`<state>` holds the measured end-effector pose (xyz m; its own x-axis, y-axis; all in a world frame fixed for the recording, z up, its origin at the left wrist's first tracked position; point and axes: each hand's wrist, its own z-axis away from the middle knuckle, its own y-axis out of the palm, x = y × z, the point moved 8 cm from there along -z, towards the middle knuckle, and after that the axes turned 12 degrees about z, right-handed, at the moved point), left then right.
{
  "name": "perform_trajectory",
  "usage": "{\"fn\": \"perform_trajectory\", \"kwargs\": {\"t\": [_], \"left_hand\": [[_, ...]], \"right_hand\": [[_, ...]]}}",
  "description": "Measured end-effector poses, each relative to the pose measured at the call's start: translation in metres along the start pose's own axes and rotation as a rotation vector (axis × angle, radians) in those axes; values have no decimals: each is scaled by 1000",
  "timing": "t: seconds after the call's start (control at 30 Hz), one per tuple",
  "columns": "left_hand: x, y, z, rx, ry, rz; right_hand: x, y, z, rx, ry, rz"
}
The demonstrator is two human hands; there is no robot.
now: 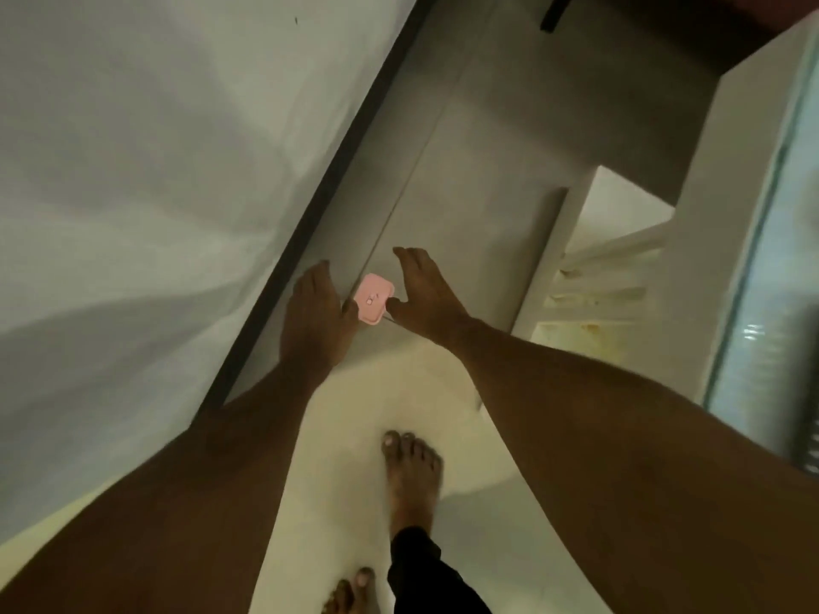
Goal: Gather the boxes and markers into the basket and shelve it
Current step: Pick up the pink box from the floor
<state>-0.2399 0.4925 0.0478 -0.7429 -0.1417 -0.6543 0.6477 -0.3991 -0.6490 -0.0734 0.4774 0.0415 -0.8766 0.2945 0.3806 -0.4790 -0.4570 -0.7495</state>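
Observation:
A small pink box [371, 300] with rounded corners shows between my two hands, over a seam in the pale floor tiles. My left hand [315, 313] is stretched out flat, palm down, just left of it, thumb tip at the box's left edge. My right hand [426, 295] is also flat with fingers straight, its thumb tip at the box's right edge. I cannot tell whether the box lies on the floor below or is touched by the thumbs. No basket or markers are in view.
A bed with a white sheet [133, 192] and a dark frame edge [310, 214] fills the left. White slatted plastic furniture [611, 259] stands at the right, with a glass panel [762, 281] beyond it. My bare feet [412, 476] stand on the floor below.

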Motion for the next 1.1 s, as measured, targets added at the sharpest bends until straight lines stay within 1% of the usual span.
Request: {"fn": "perform_trajectory", "kwargs": {"t": [0.07, 0.13, 0.23, 0.3, 0.4, 0.47, 0.53, 0.6, 0.67, 0.73, 0.83, 0.97, 1.1], "left_hand": [[26, 32, -17, 52, -105, 81], [47, 58, -28, 86, -229, 168], [75, 85, -43, 62, -464, 316], [90, 102, -51, 55, -631, 496], [114, 129, -62, 39, -766, 762], [96, 125, -56, 30, -815, 885], [72, 112, -52, -9, -813, 955], [53, 100, -50, -39, -799, 972], [33, 85, -49, -82, -774, 909], [2, 63, -47, -136, -714, 847], [-50, 31, -45, -206, -592, 823], [-129, -9, -35, -267, -352, 757], [-211, -42, -13, -274, -171, 784]], "right_hand": [[-11, 32, -29, 82, 22, 13], [-19, 55, -54, 125, 49, 26], [-26, 80, -83, 179, 102, 14], [-31, 88, -95, 197, 129, 26], [-31, 92, -103, 196, 161, -1], [-31, 90, -100, 198, 188, -44], [-31, 80, -94, 173, 220, -103], [-30, 63, -85, 120, 249, -158], [-28, 39, -77, 50, 264, -207], [-25, 8, -65, -20, 268, -269], [-16, -46, -43, -122, 277, -370], [-11, -125, -6, -276, 292, -470], [-9, -207, 46, -458, 302, -558]]}}
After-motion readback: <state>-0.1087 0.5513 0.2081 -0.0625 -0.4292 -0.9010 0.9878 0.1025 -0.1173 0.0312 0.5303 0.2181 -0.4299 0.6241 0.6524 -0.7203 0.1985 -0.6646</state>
